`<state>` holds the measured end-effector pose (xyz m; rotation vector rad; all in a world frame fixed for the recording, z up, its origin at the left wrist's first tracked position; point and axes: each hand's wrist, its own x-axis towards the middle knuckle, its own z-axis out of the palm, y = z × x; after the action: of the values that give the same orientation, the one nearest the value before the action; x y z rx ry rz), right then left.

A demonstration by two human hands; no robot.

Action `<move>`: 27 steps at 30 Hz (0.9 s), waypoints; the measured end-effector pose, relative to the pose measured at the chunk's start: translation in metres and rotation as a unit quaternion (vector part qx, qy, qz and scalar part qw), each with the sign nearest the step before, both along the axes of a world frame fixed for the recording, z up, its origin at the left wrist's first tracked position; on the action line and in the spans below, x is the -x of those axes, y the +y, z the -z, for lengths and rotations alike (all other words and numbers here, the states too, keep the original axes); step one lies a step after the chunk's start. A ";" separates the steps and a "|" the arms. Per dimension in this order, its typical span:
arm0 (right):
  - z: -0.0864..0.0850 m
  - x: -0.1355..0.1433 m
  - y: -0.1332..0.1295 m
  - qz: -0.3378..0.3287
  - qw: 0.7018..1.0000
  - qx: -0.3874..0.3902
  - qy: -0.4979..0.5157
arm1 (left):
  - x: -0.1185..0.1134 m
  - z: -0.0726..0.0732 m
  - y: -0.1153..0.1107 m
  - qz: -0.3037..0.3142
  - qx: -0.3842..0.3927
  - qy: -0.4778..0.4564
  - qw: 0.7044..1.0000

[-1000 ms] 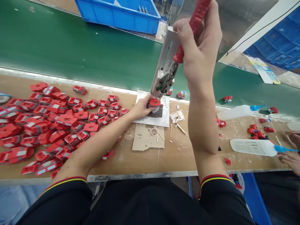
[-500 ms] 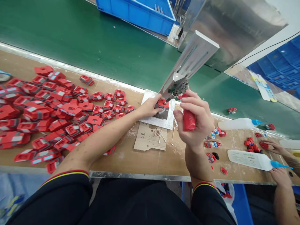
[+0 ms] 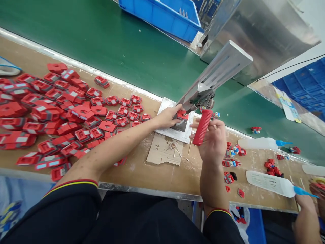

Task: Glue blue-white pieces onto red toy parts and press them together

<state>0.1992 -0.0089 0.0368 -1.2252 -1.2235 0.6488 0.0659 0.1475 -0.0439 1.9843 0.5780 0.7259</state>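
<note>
Left hand pinches part, apparently to steady it under press; right hand, loosely open, sits at handle.

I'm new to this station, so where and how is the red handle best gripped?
Probably around the middle of the red handle, coming from the person's near right side and wrapping across its length. It is long and slim, sloping down toward the person, lower end free; its upper end meets the metal linkage, better avoided.
</note>
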 end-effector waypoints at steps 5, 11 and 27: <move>-0.027 0.009 0.001 -0.186 0.949 0.208 0.148 | 0.001 0.002 -0.001 0.003 -0.010 -0.012 1.000; -0.012 0.005 0.004 -0.227 0.934 0.244 0.130 | 0.000 0.004 -0.001 0.000 -0.009 -0.004 1.000; 0.046 -0.004 0.027 -0.114 0.983 0.135 -0.042 | -0.005 0.002 -0.004 -0.002 -0.017 0.008 1.000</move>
<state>0.2029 0.0182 -0.0097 -1.3577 -1.3932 0.9659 0.0710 0.1431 -0.0455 2.0224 0.5827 0.7265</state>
